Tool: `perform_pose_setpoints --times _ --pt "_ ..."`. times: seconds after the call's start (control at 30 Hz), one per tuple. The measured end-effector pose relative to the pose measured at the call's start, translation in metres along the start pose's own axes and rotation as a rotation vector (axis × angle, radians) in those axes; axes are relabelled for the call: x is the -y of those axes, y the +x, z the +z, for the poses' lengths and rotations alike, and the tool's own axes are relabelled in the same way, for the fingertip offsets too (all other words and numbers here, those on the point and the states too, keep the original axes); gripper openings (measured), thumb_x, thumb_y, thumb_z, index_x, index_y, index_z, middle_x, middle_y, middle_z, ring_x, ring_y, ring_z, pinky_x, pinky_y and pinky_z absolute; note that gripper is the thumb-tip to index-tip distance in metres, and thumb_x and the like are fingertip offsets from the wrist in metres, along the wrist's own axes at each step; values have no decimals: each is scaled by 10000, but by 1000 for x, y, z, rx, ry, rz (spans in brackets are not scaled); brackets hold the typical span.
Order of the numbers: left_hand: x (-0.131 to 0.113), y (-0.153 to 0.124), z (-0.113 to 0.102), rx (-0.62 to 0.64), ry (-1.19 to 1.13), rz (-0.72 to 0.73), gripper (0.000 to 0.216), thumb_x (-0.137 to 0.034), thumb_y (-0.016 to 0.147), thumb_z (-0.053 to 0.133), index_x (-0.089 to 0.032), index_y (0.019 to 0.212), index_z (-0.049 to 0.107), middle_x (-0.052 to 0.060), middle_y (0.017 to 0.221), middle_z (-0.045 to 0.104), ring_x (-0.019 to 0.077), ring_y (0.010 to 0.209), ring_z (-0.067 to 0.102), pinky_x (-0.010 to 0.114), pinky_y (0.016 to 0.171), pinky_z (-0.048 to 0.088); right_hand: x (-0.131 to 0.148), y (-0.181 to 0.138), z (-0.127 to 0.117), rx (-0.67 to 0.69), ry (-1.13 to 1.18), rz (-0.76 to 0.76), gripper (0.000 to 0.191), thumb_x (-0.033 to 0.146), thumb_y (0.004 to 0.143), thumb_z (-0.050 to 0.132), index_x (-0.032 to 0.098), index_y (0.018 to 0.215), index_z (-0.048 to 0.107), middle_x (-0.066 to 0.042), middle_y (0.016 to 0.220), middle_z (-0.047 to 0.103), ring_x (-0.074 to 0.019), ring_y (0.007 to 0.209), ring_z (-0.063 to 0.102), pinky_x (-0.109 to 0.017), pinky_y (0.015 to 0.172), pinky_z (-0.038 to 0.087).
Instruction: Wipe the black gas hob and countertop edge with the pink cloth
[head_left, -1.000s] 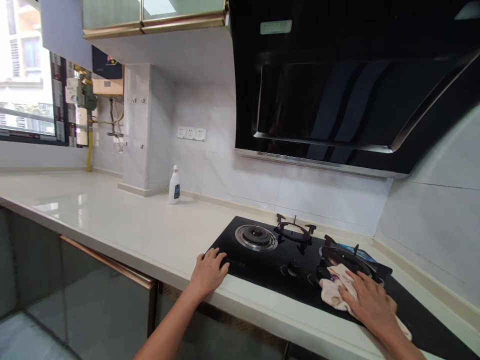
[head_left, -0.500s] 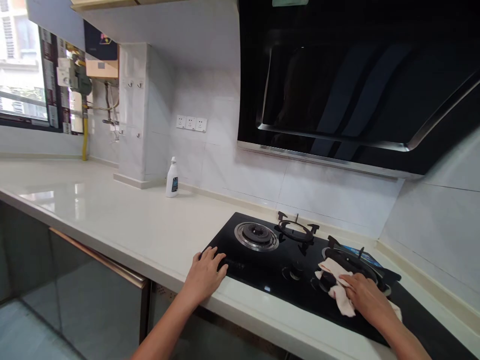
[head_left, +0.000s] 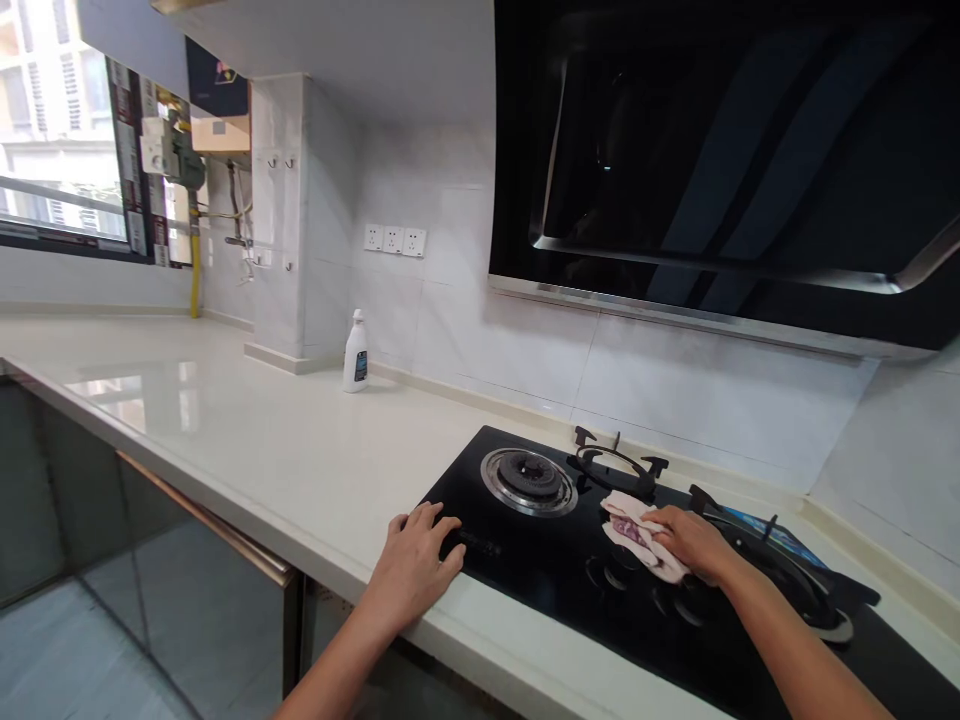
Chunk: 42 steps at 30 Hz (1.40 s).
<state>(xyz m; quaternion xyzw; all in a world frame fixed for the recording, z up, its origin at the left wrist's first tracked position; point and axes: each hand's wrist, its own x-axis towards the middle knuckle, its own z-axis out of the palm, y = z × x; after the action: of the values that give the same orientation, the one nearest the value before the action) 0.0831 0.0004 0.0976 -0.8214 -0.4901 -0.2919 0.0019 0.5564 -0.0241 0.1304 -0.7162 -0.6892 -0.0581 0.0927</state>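
My right hand (head_left: 694,542) grips a pale pink cloth (head_left: 636,535), which lies against the black glass gas stove (head_left: 525,555) between its two burners. My left hand (head_left: 420,565) rests with fingers spread on the stove's front left corner and the counter edge, holding nothing. The left burner (head_left: 530,480) is bare, and its pan support (head_left: 615,465) sits off it toward the back of the stove. On the right burner a black pan support (head_left: 780,560) is in place, partly behind my right forearm. Control knobs (head_left: 611,572) are near the front, below the cloth.
A white bottle (head_left: 357,355) stands on the pale countertop (head_left: 285,440) by the wall. The black range hood (head_left: 697,170) overhangs the stove. Three wall sockets (head_left: 394,239) are on the tiles. A yellow gas pipe (head_left: 196,275) runs down near the window at far left.
My right hand has moved the cloth left, from the front of the right burner to the middle of the stove. My left hand stays on the corner. The view has turned slightly.
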Motion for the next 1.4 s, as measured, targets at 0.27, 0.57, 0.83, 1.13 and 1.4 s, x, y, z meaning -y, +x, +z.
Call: perform_pose_setpoints --times 0.27,0.57,0.83,1.13,1.4 --pt "-2 -1 -3 -9 -35 -15 350 -385 941 544 -251 1220 708 130 1409 619 318 1382 490 509 1117 354 108 32 -4 34 -27 -165 355 475 947 624 189 1157 643 -61 1172 661 -196 1056 634 -450 949 539" --pt "-6 -1 -7 9 26 -28 370 -366 965 526 -239 1266 697 136 1452 600 317 1407 487 518 1137 347 196 -32 -3 -167 7 -239 329 501 926 616 185 1019 631 -53 1110 634 -212 1077 577 -449 977 467" --pt "1 3 -1 -3 64 -5 372 -360 968 530 -241 1279 698 129 1449 611 309 1406 496 506 1138 356 207 -109 -4 -245 59 -265 114 227 796 612 231 810 498 15 959 588 -155 917 515 -297 824 385" --pt "-2 3 -4 5 96 3 386 -364 987 506 -225 1297 689 139 1471 591 316 1423 483 530 1148 360 82 -200 -13 -230 -94 21 212 328 911 452 228 729 493 -34 908 607 -168 834 572 -323 779 409" --pt "-5 3 -4 -9 111 3 379 -354 982 522 -220 1296 689 142 1465 595 323 1419 488 535 1145 359 14 -194 -32 -192 -347 395 365 404 1011 322 237 974 644 -70 843 669 -243 785 659 -362 682 405"
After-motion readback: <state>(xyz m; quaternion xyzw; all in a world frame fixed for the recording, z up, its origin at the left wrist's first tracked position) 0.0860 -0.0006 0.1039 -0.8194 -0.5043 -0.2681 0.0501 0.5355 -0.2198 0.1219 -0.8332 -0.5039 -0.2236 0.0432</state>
